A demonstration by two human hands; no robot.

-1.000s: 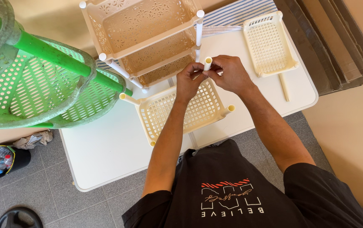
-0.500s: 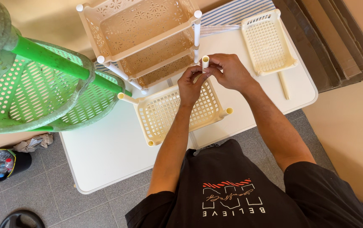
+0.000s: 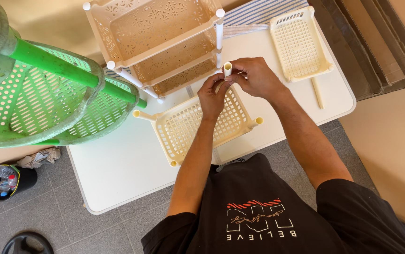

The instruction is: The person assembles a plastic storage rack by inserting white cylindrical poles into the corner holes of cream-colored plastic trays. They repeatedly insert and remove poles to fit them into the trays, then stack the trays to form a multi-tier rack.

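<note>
While both hands are meeting over the far corner of the cream tray (image 3: 202, 124), the head view is showing the short cream tube (image 3: 227, 69) standing nearly upright between them, its open end facing the camera. The left hand (image 3: 212, 94) is reaching up from six o'clock, its fingertips pinching the tube's lower part; the right hand (image 3: 258, 77) is coming in from three o'clock, its grip clamped on the tube just below the rim. Both grips are closed on the same piece, so neither hand is free.

From the tube, the tray is lying toward seven o'clock, flat on the white worktop (image 3: 117, 164), and the tube's long axis is pointing down at the tray corner hidden under the fingers; whether it is already seated there I cannot tell. Three other corner posts are sticking out of the tray, at roughly nine, three and six o'clock from its middle. The stacked cream rack (image 3: 155, 37) is standing just beyond the hands at eleven o'clock, close but apart. A second cream tray (image 3: 299, 44) is lying at two o'clock, with a loose cream rod (image 3: 317, 93) just beside it. The green basket stand (image 3: 47, 94) is filling the nine o'clock side.
</note>
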